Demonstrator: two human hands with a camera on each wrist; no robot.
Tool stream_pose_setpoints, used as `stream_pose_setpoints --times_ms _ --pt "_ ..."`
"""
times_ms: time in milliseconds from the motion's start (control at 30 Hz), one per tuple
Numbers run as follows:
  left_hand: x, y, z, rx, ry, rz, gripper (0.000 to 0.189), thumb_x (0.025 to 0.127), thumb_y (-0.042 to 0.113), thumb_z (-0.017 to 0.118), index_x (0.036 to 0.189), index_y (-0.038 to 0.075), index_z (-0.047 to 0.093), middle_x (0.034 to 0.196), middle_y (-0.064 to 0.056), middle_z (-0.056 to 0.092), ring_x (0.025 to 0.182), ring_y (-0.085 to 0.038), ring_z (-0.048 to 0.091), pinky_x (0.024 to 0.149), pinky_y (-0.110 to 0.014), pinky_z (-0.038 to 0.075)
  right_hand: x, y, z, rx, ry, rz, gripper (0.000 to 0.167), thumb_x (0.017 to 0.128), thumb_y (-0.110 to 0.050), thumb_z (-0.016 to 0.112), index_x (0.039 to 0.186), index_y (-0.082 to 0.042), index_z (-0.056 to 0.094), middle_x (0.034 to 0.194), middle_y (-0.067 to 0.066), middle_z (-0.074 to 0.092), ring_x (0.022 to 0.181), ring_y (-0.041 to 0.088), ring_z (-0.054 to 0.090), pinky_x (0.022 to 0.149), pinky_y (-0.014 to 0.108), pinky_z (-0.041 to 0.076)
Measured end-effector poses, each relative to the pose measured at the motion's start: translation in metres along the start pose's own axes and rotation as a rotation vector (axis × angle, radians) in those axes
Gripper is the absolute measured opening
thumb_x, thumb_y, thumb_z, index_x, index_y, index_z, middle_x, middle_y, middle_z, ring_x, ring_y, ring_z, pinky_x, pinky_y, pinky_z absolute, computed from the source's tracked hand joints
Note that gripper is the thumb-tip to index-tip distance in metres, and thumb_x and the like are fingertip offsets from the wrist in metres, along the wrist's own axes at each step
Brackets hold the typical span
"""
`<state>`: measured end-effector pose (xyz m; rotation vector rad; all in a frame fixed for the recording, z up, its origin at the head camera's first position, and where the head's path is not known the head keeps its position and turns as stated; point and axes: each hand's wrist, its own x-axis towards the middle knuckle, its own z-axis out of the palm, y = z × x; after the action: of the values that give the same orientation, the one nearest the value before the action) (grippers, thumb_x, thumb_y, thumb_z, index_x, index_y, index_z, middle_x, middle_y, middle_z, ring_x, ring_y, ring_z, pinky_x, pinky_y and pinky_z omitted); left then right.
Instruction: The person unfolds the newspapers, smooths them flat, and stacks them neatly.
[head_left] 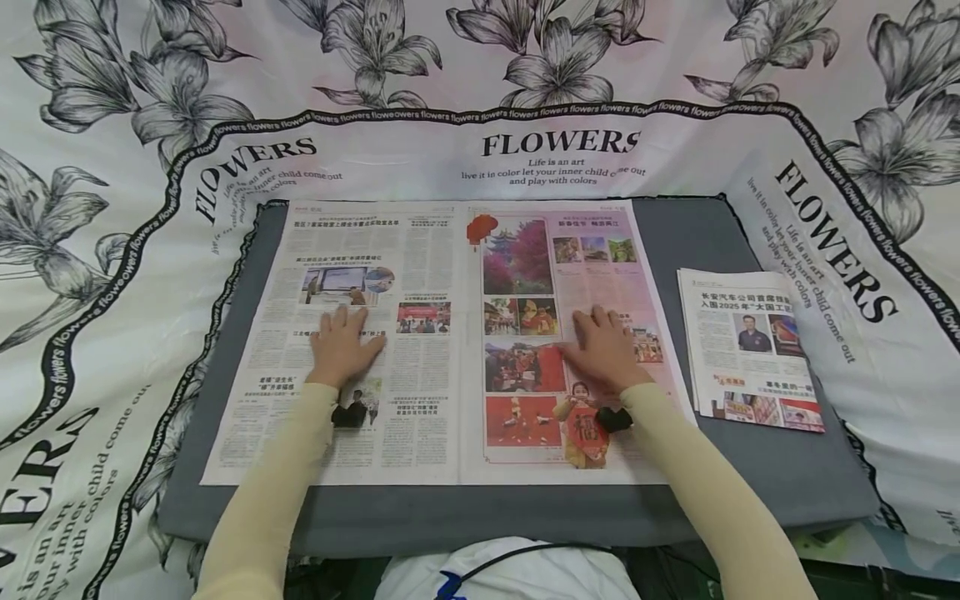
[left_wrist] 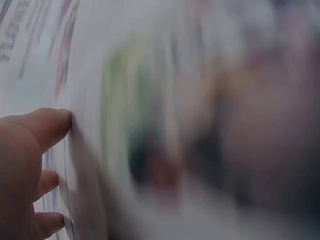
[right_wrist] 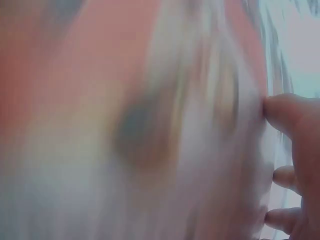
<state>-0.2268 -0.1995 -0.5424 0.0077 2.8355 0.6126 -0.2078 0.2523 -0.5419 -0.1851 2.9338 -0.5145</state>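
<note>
An opened newspaper lies flat on the grey board, its centre fold running between my two hands. On the left page, mostly black print with small photos, my left hand rests with fingers spread. My right hand presses on the pink right page, beside red festive pictures, its fingers pointing away from me. In the left wrist view the fingertips touch the paper, which is blurred up close. The right wrist view likewise has the fingertips against the page. Neither hand grips anything.
A folded newspaper lies at the right edge of the grey board. Around the board spreads a white cloth with black flower prints and lettering. A dark cable crosses white fabric at the near edge.
</note>
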Motion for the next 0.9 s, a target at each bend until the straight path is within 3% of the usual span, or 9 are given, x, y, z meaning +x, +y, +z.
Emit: stream_pose_setpoints --times_ms 167,300,533,667,767,900 --pt "-0.010 -0.050 -0.023 -0.010 0.067 -0.129 0.078 0.100 0.046 0.053 0.160 0.003 0.027 0.166 -0.035 0.009 0.151 -0.062 0.003 0.112 -0.082 0.011 -0.013 0.047 -0.016 0.006 0.075 0.085 0.072 0.096 -0.050 0.059 0.150 -0.005 0.043 0.141 0.029 0.042 0.129 0.052 0.037 0.099 0.079 0.031" --pt "-0.018 -0.070 -0.033 -0.045 0.084 -0.190 0.077 0.101 0.041 0.053 0.159 0.000 0.026 0.164 -0.038 0.007 0.150 -0.063 0.002 0.111 -0.082 0.011 -0.018 0.067 -0.021 0.008 0.100 0.112 0.071 0.096 -0.052 0.058 0.149 -0.006 0.044 0.130 0.027 0.045 0.121 0.050 0.039 0.095 0.078 0.031" --pt "-0.020 -0.073 -0.031 -0.071 0.088 -0.192 0.075 0.100 0.038 0.054 0.157 -0.003 0.027 0.163 -0.040 0.007 0.150 -0.063 0.003 0.111 -0.082 0.010 -0.025 0.073 -0.020 0.004 0.127 0.102 0.069 0.097 -0.050 0.058 0.146 -0.003 0.046 0.122 0.028 0.047 0.111 0.049 0.044 0.089 0.072 0.036" --pt "-0.019 -0.073 -0.026 -0.075 0.089 -0.194 0.076 0.099 0.038 0.054 0.158 -0.003 0.027 0.163 -0.040 0.007 0.150 -0.063 0.003 0.111 -0.083 0.010 -0.039 0.085 -0.033 0.031 0.192 0.128 0.067 0.099 -0.039 0.058 0.146 0.006 0.045 0.137 0.040 0.046 0.124 0.058 0.045 0.103 0.072 0.036" --pt "-0.019 -0.074 -0.025 -0.075 0.093 -0.202 0.076 0.099 0.039 0.053 0.158 -0.002 0.027 0.163 -0.039 0.008 0.149 -0.063 0.003 0.110 -0.083 0.010 -0.055 0.106 -0.050 0.057 0.240 0.216 0.069 0.100 -0.036 0.057 0.148 0.011 0.040 0.148 0.044 0.037 0.136 0.062 0.036 0.111 0.073 0.029" --pt "-0.018 -0.074 -0.027 -0.066 0.103 -0.208 0.077 0.099 0.040 0.052 0.158 -0.002 0.027 0.162 -0.039 0.010 0.149 -0.062 0.004 0.110 -0.083 0.011 -0.086 0.148 -0.071 0.097 0.234 0.414 0.075 0.099 -0.034 0.054 0.152 0.013 0.031 0.147 0.046 0.033 0.132 0.064 0.034 0.105 0.075 0.030"
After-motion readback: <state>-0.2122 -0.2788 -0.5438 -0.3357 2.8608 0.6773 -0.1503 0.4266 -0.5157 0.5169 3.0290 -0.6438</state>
